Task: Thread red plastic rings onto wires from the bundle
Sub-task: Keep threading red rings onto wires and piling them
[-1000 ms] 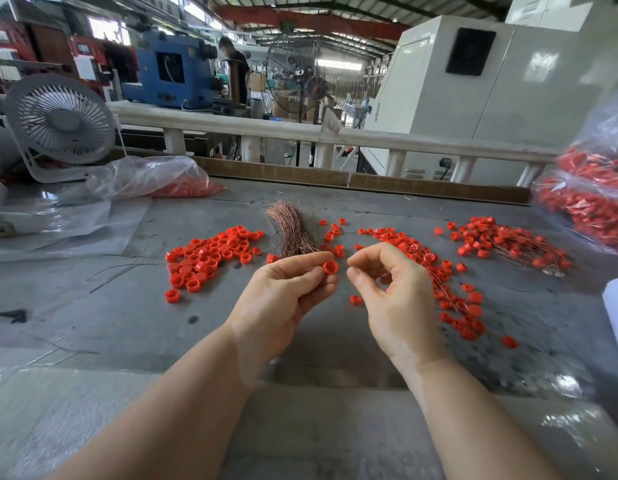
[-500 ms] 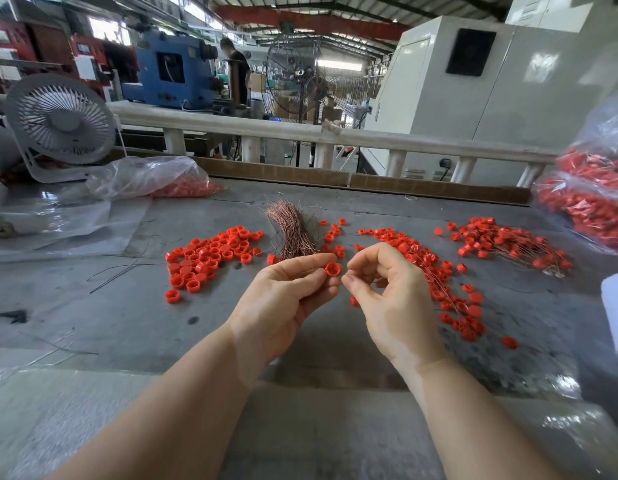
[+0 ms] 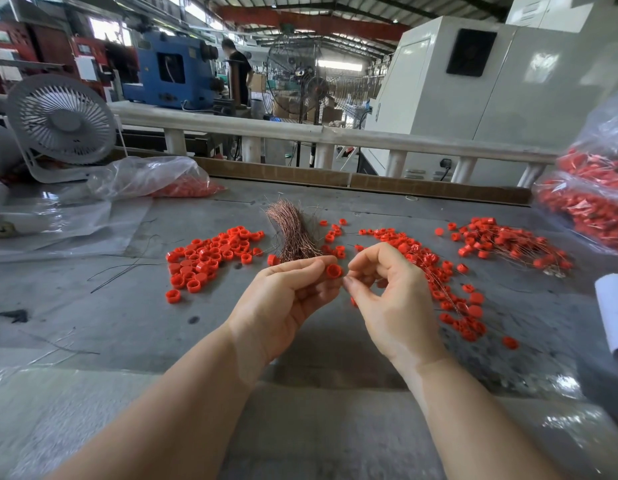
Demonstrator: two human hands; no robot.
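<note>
Red ring [image 3: 333, 270]: smooth, slightly glossy moulded plastic, as are the loose rings [image 3: 210, 255]. Wire bundle [image 3: 293, 233]: thin coppery metal strands with a dull sheen. Table [image 3: 134, 317]: grey, matt, scuffed surface. Bags [image 3: 151, 176]: clear, glossy, crinkled plastic film. Desk fan [image 3: 63, 124]: matt white plastic.
</note>
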